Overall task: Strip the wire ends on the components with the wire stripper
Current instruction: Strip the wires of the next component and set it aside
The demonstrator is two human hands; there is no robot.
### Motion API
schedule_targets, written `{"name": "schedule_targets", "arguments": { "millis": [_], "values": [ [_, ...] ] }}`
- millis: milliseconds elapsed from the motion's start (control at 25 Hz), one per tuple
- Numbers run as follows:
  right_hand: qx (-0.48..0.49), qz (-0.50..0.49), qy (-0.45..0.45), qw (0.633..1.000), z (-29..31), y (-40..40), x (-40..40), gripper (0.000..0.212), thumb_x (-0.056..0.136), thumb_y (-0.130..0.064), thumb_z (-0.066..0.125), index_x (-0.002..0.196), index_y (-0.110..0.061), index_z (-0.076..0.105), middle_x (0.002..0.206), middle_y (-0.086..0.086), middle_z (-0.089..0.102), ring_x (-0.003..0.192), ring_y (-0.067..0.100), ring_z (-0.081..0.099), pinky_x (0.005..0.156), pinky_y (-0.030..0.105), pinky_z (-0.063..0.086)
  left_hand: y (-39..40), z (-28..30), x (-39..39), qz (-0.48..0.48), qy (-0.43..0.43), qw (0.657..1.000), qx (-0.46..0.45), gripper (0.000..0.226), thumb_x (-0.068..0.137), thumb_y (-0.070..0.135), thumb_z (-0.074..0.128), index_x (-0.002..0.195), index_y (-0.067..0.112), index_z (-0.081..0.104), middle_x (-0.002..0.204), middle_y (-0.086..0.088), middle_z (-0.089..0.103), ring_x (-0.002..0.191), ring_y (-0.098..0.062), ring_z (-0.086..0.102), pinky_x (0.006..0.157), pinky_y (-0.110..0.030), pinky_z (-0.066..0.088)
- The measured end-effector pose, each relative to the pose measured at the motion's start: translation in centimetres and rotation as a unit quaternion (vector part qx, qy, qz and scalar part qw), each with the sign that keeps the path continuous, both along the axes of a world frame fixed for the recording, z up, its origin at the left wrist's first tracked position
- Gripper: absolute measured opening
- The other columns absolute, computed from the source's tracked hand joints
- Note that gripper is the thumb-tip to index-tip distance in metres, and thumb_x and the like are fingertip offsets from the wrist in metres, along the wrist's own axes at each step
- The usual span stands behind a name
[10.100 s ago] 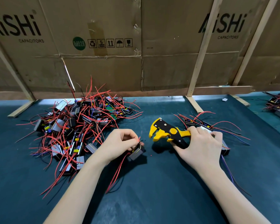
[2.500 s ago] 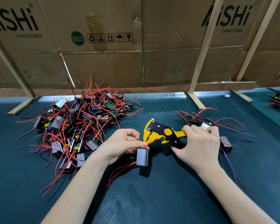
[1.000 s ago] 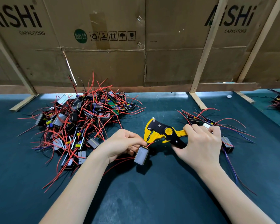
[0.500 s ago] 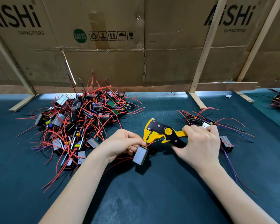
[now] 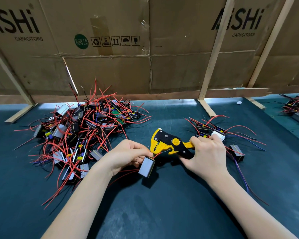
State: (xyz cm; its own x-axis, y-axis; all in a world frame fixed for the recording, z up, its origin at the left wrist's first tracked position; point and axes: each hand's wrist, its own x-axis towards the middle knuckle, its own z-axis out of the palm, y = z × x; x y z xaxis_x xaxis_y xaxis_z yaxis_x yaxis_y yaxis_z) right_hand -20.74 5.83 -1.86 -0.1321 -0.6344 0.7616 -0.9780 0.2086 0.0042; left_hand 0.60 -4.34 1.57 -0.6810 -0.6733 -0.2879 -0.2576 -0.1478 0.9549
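— Where is the component?
— The small grey box-shaped component (image 5: 146, 167) hangs just above the dark green mat (image 5: 162, 204), its thin red wire (image 5: 157, 154) reaching the head of the yellow-and-black wire stripper (image 5: 169, 144).
— Your hands?
— My left hand (image 5: 126, 156) pinches that wire; my right hand (image 5: 206, 155) is curled round the stripper's handles. The tangled pile of red-wired components (image 5: 79, 133) lies to my left.

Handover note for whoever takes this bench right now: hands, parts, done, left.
Left hand pinches a red wire of a grey box-shaped component, feeding its end into the tool head.
Right hand grips the yellow-and-black wire stripper by its handles.
Large tangled pile of red-wired components lies to the left; a small group of components lies behind the right hand, probably the finished ones.
Left: finish this wire, then work through the big pile.
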Motion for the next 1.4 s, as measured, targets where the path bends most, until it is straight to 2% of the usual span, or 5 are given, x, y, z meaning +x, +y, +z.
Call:
{"name": "schedule_targets", "arguments": {
  "millis": [240,840,1000,1200,1400],
  "values": [
    [-0.09,-0.003,0.015,0.996,0.3,0.2,-0.2,0.048,0.074,-0.052,0.054,0.046,-0.014,0.041,0.041,0.001,0.042,0.039,0.026,0.033,0.05,0.028,0.023,0.0,0.2,0.1,-0.008,0.006,1.0,-0.001,0.021,0.082,0.006,0.07,0.062,0.012,0.073,0.058,0.0,0.049,0.046,-0.006,0.037,0.048,-0.012,0.037],
    [-0.073,-0.081,-0.252,0.962,1.5,0.9,-1.5,0.045,0.071,-0.062,0.069,0.073,-0.02,0.053,0.07,-0.006,0.061,0.069,0.028,0.059,0.077,0.039,0.039,1.5,0.6,-1.3,0.072,0.06,0.995,0.027,0.011,0.093,0.003,0.058,0.083,0.006,0.063,0.058,0.0,0.057,0.044,-0.003,0.051,0.045,-0.016,0.046],
    [-0.123,-0.114,-0.316,0.934,2.8,1.7,-2.7,0.041,0.072,-0.055,0.078,0.079,-0.018,0.059,0.071,-0.005,0.059,0.068,0.026,0.055,0.082,0.042,0.044,4.5,0.2,-4.7,0.02,0.264,0.941,0.21,0.068,0.084,0.013,0.064,0.146,0.018,0.036,0.14,-0.007,0.053,0.127,-0.018,0.053,0.096,-0.034,0.05],
    [-0.116,-0.12,-0.352,0.921,3.2,1.8,-3.0,0.041,0.073,-0.056,0.075,0.081,-0.018,0.06,0.071,-0.004,0.059,0.068,0.021,0.051,0.084,0.05,0.048,2.2,0.4,-2.5,0.023,0.159,0.976,-0.147,0.061,0.093,0.011,0.062,0.147,0.021,0.036,0.147,0.004,0.048,0.132,-0.004,0.048,0.112,-0.032,0.039],
    [-0.029,-0.103,-0.233,0.967,1.9,1.4,-2.1,0.042,0.07,-0.054,0.076,0.075,-0.019,0.053,0.071,-0.002,0.061,0.074,0.029,0.06,0.077,0.041,0.036,-1.9,1.1,2.3,0.284,-0.06,0.802,-0.522,0.029,0.083,-0.004,0.063,0.105,0.013,0.069,0.099,0.001,0.07,0.099,-0.021,0.062,0.091,-0.035,0.046]
  ]
}}
